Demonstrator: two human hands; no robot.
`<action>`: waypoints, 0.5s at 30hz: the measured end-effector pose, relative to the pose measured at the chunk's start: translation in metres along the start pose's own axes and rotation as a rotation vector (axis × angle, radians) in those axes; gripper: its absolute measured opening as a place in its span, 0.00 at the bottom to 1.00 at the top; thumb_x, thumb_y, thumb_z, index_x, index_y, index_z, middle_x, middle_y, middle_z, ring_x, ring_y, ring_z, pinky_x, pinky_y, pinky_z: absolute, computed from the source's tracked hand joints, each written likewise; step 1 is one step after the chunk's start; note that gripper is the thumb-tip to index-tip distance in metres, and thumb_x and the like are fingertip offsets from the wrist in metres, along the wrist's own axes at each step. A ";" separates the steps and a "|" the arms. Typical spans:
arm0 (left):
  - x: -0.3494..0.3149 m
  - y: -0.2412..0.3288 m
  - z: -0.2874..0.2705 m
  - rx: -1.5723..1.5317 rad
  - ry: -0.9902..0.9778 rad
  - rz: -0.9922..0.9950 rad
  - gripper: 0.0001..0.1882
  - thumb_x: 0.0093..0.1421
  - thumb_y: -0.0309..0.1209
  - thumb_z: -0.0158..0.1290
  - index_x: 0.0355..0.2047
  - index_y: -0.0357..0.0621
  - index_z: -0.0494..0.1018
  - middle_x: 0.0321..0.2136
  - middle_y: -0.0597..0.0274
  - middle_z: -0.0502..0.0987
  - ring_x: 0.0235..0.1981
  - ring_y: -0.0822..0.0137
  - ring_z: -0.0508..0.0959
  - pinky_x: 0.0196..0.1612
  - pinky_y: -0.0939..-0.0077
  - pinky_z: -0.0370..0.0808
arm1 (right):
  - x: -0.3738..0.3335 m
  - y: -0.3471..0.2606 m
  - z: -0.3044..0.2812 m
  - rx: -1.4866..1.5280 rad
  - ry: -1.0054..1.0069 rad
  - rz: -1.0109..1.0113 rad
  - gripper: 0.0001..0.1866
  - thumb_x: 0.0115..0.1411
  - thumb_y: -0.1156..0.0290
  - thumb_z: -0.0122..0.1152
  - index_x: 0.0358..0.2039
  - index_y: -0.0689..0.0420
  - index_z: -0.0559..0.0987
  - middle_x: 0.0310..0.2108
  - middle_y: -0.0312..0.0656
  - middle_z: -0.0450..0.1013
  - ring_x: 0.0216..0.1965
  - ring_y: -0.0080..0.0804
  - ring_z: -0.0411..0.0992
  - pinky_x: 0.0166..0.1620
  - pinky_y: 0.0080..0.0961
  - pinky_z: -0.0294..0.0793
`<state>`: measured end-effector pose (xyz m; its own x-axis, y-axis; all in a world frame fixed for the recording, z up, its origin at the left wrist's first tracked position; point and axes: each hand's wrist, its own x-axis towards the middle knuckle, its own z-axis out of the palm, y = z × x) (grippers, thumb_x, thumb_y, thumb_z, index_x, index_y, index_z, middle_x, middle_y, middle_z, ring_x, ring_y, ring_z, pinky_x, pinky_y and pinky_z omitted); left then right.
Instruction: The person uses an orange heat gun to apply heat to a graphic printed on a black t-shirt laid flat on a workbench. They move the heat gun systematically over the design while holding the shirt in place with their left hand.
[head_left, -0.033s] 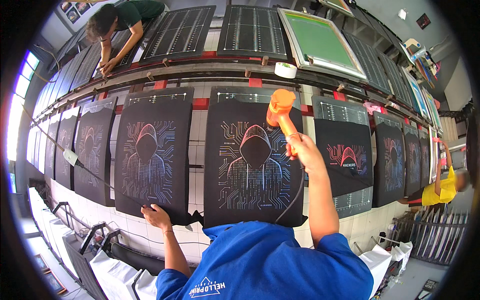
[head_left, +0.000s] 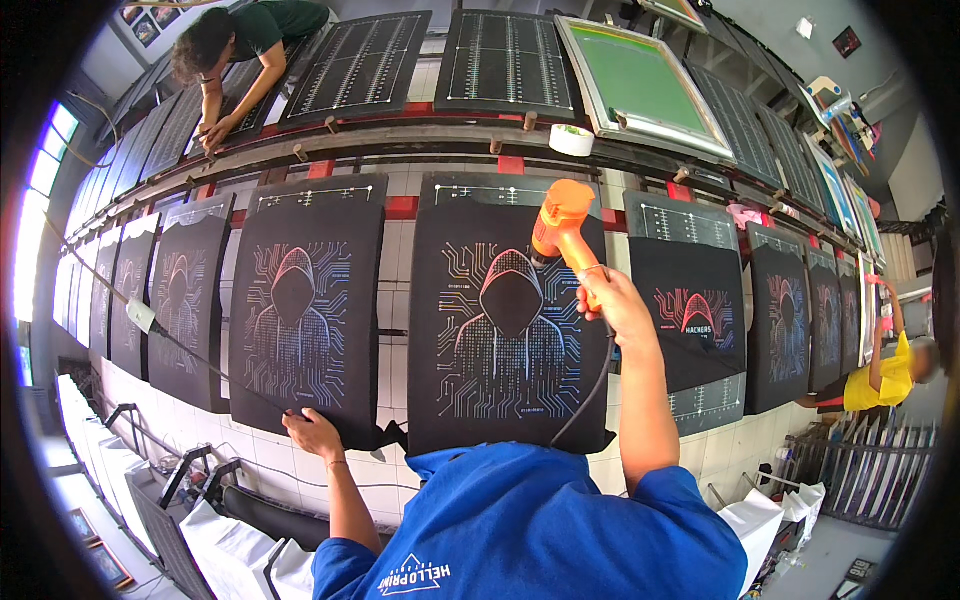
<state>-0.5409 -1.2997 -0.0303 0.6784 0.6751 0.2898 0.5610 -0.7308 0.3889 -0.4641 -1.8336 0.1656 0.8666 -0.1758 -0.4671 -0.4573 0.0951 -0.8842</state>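
White floor tiles [head_left: 393,380] are showing beneath two rows of dark boards [head_left: 505,65]. On a near board, a black shirt [head_left: 512,320] with a hooded-figure print is lying flat. Above the print's upper right, an orange blower [head_left: 566,225] is aiming down-left, the right hand's [head_left: 615,300] fingers wrapping its handle. Left of that shirt, the left hand's [head_left: 315,432] curled fingers are gripping a thin cable [head_left: 228,379].

Blower [head_left: 566,212]: orange plastic, smooth, slight gloss. Its cable [head_left: 590,400]: black, smooth, rubber or plastic, can't tell which. Black shirt [head_left: 512,225]: matt cloth. Board [head_left: 470,190], bare strip along its far edge: dark, smooth, material unclear. Screen frame [head_left: 586,80]: silvery metal look, satin, around green mesh [head_left: 640,80]. Peg [head_left: 530,121]: wood, matt.
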 end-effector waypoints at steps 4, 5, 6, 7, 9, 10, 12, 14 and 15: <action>-0.001 0.003 0.001 0.009 0.007 0.005 0.19 0.60 0.31 0.49 0.47 0.30 0.65 0.35 0.45 0.74 0.39 0.49 0.74 0.45 0.58 0.69 | 0.001 0.009 0.000 -0.037 0.079 -0.083 0.12 0.62 0.61 0.57 0.33 0.58 0.74 0.23 0.33 0.71 0.22 0.19 0.70 0.24 0.16 0.68; 0.000 0.003 0.000 0.017 -0.003 -0.004 0.19 0.60 0.31 0.49 0.47 0.30 0.65 0.35 0.44 0.74 0.40 0.49 0.74 0.45 0.58 0.69 | 0.004 0.011 -0.003 -0.028 0.080 -0.094 0.12 0.62 0.61 0.57 0.33 0.58 0.74 0.23 0.33 0.71 0.22 0.19 0.70 0.24 0.16 0.68; 0.000 0.003 0.000 0.024 -0.013 -0.012 0.19 0.60 0.31 0.49 0.47 0.30 0.65 0.35 0.44 0.74 0.40 0.49 0.74 0.45 0.58 0.69 | 0.006 0.013 -0.005 -0.019 0.082 -0.104 0.13 0.62 0.61 0.57 0.33 0.58 0.74 0.23 0.33 0.71 0.22 0.19 0.70 0.23 0.16 0.68; 0.000 0.004 -0.001 0.023 -0.015 -0.016 0.19 0.60 0.31 0.49 0.48 0.30 0.65 0.35 0.44 0.74 0.40 0.49 0.74 0.45 0.58 0.69 | 0.008 0.014 -0.007 0.006 0.091 -0.096 0.13 0.62 0.61 0.57 0.33 0.58 0.74 0.23 0.34 0.71 0.22 0.19 0.70 0.23 0.17 0.68; -0.001 0.005 -0.002 0.021 -0.018 -0.024 0.19 0.60 0.31 0.49 0.48 0.30 0.65 0.35 0.45 0.74 0.40 0.49 0.74 0.45 0.57 0.69 | 0.010 0.016 -0.009 0.056 0.111 -0.081 0.13 0.61 0.61 0.57 0.33 0.58 0.74 0.23 0.34 0.71 0.22 0.19 0.70 0.23 0.17 0.68; -0.001 0.006 -0.003 0.020 -0.020 -0.029 0.19 0.60 0.31 0.49 0.48 0.30 0.65 0.35 0.45 0.74 0.40 0.49 0.74 0.45 0.57 0.69 | 0.010 0.019 -0.006 -0.001 0.128 -0.103 0.13 0.62 0.60 0.57 0.33 0.59 0.74 0.23 0.34 0.71 0.22 0.20 0.70 0.23 0.17 0.68; -0.001 0.009 -0.005 0.018 -0.023 -0.039 0.19 0.60 0.31 0.49 0.48 0.31 0.65 0.35 0.45 0.74 0.40 0.50 0.74 0.45 0.57 0.68 | 0.008 0.015 -0.008 0.012 0.125 -0.089 0.13 0.62 0.60 0.57 0.33 0.59 0.74 0.23 0.34 0.71 0.22 0.20 0.70 0.23 0.17 0.68; -0.001 0.006 -0.003 0.013 -0.011 -0.019 0.19 0.60 0.31 0.49 0.48 0.31 0.65 0.35 0.45 0.74 0.40 0.50 0.74 0.45 0.57 0.68 | 0.005 0.014 -0.012 0.047 0.123 -0.064 0.14 0.62 0.60 0.57 0.32 0.59 0.74 0.23 0.34 0.71 0.22 0.20 0.70 0.23 0.17 0.69; -0.001 0.004 -0.002 0.011 -0.005 -0.008 0.19 0.60 0.31 0.49 0.48 0.31 0.65 0.35 0.45 0.74 0.40 0.49 0.74 0.45 0.58 0.68 | 0.004 0.015 -0.010 0.024 0.131 -0.078 0.13 0.61 0.60 0.58 0.32 0.59 0.74 0.23 0.34 0.71 0.22 0.20 0.70 0.23 0.17 0.68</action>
<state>-0.5403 -1.3029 -0.0273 0.6762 0.6806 0.2821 0.5716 -0.7262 0.3820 -0.4693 -1.8423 0.1507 0.8648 -0.3100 -0.3949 -0.3838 0.0989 -0.9181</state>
